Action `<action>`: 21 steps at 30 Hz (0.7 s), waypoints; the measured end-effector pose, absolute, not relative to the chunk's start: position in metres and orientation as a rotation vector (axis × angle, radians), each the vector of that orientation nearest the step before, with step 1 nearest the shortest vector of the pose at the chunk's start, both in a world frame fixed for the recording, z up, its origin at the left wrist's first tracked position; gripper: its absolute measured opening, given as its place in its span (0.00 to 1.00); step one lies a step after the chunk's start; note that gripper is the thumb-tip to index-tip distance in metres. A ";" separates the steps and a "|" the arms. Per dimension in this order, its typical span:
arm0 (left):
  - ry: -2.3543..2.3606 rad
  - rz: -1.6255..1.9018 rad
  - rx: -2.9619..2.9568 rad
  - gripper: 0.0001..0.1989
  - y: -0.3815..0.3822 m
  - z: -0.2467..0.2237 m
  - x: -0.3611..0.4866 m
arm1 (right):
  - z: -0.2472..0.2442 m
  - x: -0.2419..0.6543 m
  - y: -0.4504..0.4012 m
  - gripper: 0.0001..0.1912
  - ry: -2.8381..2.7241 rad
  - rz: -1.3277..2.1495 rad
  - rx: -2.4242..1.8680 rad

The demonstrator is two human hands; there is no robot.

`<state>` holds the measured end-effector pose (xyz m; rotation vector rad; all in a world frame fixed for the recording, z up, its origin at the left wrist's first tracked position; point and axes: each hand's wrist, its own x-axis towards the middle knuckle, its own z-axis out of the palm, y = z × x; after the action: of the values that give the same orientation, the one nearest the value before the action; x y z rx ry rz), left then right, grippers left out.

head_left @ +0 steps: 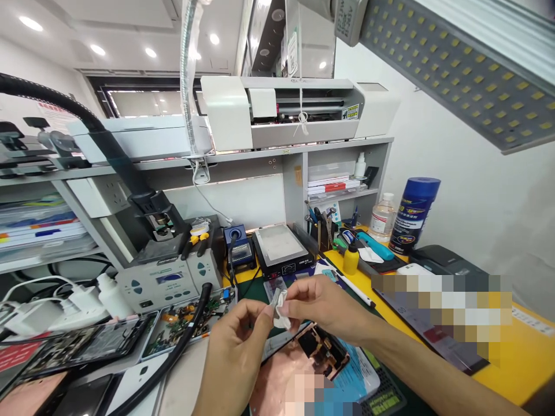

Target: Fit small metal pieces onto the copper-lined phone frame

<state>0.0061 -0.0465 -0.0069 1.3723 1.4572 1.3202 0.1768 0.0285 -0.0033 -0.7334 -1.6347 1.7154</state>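
Observation:
My left hand (243, 346) pinches a small greyish flat piece (276, 297) between thumb and fingers; its exact kind cannot be made out. A crumpled white tissue (283, 312) is in the fingers of my right hand (318, 303), pressed against that piece. Both hands meet above an opened device with a copper-coloured sheet (277, 375) and a dark section with flex cables (323, 349). A blue printed sheet (358, 372) lies partly beneath the device. The lower part of the device is blurred by pixelation.
Behind my hands stand a heating plate (281, 245), a soldering station (240, 251) and a grey rework station (169, 280). A black hose (191, 335) crosses the left side. At right are a yellow bottle (351, 260) and a blue spray can (414, 216). A lamp (459, 69) hangs overhead.

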 end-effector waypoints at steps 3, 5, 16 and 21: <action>1.451 1.328 1.345 0.18 -0.046 -0.008 0.002 | 0.002 0.182 0.031 0.12 -1.637 1.744 -0.748; 1.417 1.318 1.324 0.18 -0.045 -0.007 -0.001 | 0.007 0.188 0.035 0.13 -1.628 1.716 -0.747; 1.324 0.974 1.506 0.10 -0.041 0.001 -0.008 | 0.019 0.195 0.029 0.11 -2.144 1.496 -0.724; 1.301 0.996 1.533 0.18 -0.045 0.004 -0.007 | 0.021 0.197 0.028 0.16 -2.267 1.440 -0.757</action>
<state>-0.0070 -0.0448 0.0036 1.5331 1.3009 0.9961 0.1969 0.0285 0.0206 -0.7565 -2.2672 1.4398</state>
